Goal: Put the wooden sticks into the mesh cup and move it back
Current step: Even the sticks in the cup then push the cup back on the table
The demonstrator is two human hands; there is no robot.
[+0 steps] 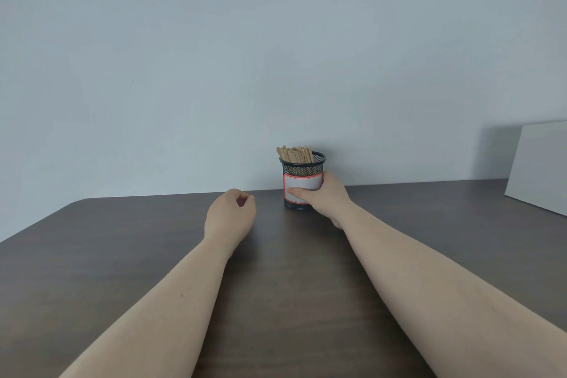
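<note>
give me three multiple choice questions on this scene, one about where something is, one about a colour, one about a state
1. Where does the mesh cup stand on the table?
A. at the near edge by the person
B. near the far edge, close to the wall
C. on the left corner

2. What colour is the border of the label on the cup?
A. red
B. green
C. yellow

3. What is the right hand doing?
A. lying flat on the table
B. pinching one stick
C. gripping the side of the cup

Answers:
1 B, the cup sits just before the wall, far along both arms.
2 A, a red outline frames the white label.
3 C, the thumb crosses the label and the fingers wrap the cup's side, while the left hand is loosely curled and holds nothing; the wooden sticks stand inside the cup.
</note>
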